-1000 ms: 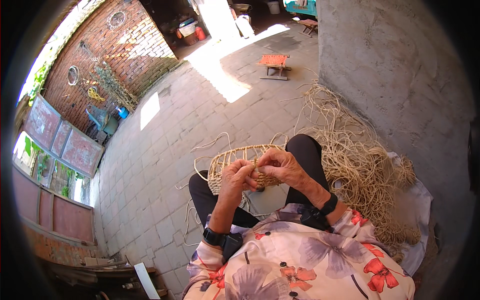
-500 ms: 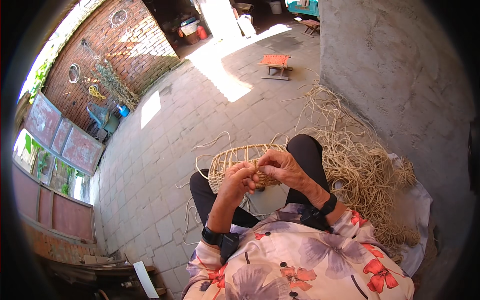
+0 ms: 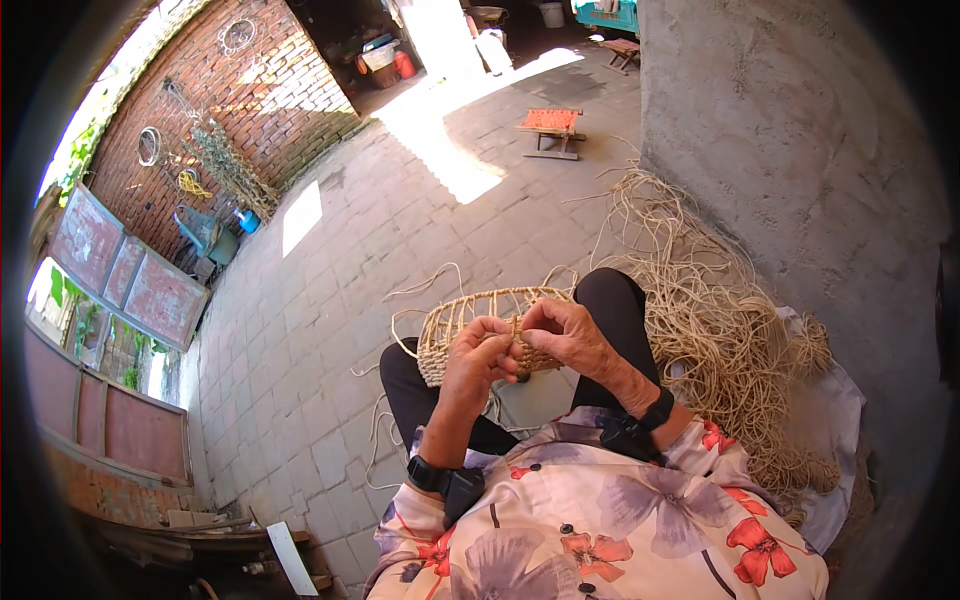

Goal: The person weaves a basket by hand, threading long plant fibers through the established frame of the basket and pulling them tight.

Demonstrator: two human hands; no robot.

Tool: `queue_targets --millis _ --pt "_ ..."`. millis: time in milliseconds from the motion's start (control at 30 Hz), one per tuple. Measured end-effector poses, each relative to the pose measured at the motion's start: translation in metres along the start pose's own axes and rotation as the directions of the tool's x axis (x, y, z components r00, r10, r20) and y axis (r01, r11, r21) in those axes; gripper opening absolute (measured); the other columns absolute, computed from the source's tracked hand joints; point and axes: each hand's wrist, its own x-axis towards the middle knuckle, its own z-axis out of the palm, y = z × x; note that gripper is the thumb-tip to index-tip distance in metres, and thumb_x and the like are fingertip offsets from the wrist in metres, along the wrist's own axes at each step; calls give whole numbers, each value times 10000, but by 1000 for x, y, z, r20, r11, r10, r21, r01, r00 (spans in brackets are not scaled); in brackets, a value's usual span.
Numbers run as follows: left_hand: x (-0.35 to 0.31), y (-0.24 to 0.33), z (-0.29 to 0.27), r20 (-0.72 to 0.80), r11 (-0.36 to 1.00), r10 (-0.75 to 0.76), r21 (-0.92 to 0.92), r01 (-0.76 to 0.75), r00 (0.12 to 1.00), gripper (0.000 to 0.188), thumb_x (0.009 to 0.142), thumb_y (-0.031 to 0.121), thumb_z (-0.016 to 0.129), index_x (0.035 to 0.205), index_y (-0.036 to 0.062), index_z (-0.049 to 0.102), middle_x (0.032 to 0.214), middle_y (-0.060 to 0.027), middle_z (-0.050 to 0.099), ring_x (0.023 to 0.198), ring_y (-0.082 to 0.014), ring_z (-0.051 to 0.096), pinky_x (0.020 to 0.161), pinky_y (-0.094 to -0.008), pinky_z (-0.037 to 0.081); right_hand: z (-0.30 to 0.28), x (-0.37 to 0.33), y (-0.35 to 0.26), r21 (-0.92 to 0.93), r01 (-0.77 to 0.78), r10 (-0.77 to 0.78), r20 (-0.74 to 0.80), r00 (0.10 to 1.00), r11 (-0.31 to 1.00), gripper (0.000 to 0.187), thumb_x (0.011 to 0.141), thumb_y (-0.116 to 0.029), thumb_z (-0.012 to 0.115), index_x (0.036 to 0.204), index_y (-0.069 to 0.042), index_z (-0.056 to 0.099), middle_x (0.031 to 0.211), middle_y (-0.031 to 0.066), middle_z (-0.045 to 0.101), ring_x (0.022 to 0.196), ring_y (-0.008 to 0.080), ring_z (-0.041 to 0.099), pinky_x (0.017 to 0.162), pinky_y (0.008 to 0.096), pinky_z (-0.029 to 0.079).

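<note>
Right hand [image 3: 565, 335] pinches a thin tan strand [image 3: 516, 326] close beside the left hand [image 3: 468, 365]

Biggest of all is the paved floor [image 3: 370, 220], made of grey blocks, with bright sun on some of it. To the right stands a tall grey wall [image 3: 800, 120]. Far off on the left is a red brick wall [image 3: 290, 70]. A big, messy heap of tan cord [image 3: 720, 330] lies near the right knee [image 3: 610, 290], partly on a pale sheet [image 3: 845, 410].

A woven basket [image 3: 433, 358] sits just past the hands, by the left knee [image 3: 397, 365]. Its side is woven tight low down, and there are gaps higher up. Well apart from it is a small stool with an orange-red seat [image 3: 550, 120].

Both hands hide part of the basket. The right thumb and first finger press together on the strand. The left fingers curl near the same spot, but I cannot tell if they hold it or just touch it.

Since half a second ago, the left fingers have moved a little. The basket and the right hand look the same. That seems to mean small, careful finger work at one spot.

No writing can be read on the basket or the cord. Pale marks on a blue-green thing [image 3: 605, 15] at the top are too small to read.
</note>
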Motion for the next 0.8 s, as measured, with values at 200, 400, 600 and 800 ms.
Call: queue_targets --millis 200,400,600,800 --pt "-2 2 5 -53 986 41 161 -32 998 132 915 100 617 1028 38 589 810 -80 672 571 -105 621 500 -232 525 -1 1 2 -78 43 -43 2 999 996 118 881 -121 617 918 -9 615 803 8 585 741 68 535 671 243 454" --pt "-4 4 8 -53 945 105 317 -84 993 153 946 108 601 1067 15 594 825 -97 684 588 -113 644 503 -231 527 -2 1 -2 -90 46 -44 19 999 995 152 905 -162 613 922 -11 614 795 -7 568 731 58 511 650 235 438" --pt "-4 2 7 20 910 160 384 -155 987 144 969 99 576 1077 6 593 812 -80 683 597 -102 645 513 -228 524 -3 1 2 -60 31 -29 29 999 998 139 901 -156 628 921 -20 613 798 -37 569 728 30 506 638 205 439" --pt "-6 3 10 58 805 214 555 -210 975 113 980 100 568 1043 15 608 778 -55 688 601 -85 647 525 -216 505 1 2 4 -117 2 -8 -52 999 993 133 838 -124 665 849 3 626 736 3 596 697 60 535 625 247 463"
